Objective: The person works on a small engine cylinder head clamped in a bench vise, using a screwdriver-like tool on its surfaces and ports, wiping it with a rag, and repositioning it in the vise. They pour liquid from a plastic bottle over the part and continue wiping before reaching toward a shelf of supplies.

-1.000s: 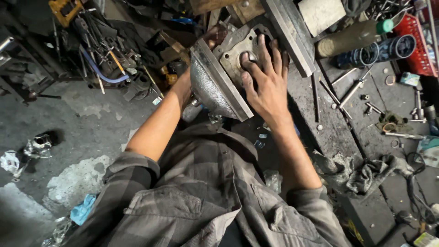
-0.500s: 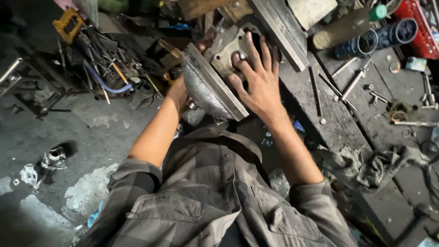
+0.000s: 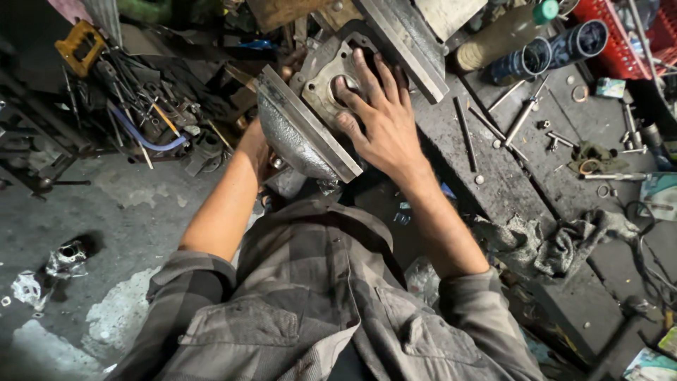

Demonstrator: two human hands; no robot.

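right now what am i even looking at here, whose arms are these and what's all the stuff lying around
There is no machine here. The picture comes from a camera worn on a person's head, looking straight down, so you see their own plaid shirt and both arms reaching away from you.

The right hand lies flat, fingers spread, on a grey metal casting with a round hole and bolt holes. The left hand reaches under a heavy metal part with a rough rounded body, and is mostly hidden by it.

To the right is a dark, grimy workbench with loose metal rods, bolts, a crumpled rag and two dark tubes. To the left, a heap of hand tools lies on the concrete floor.
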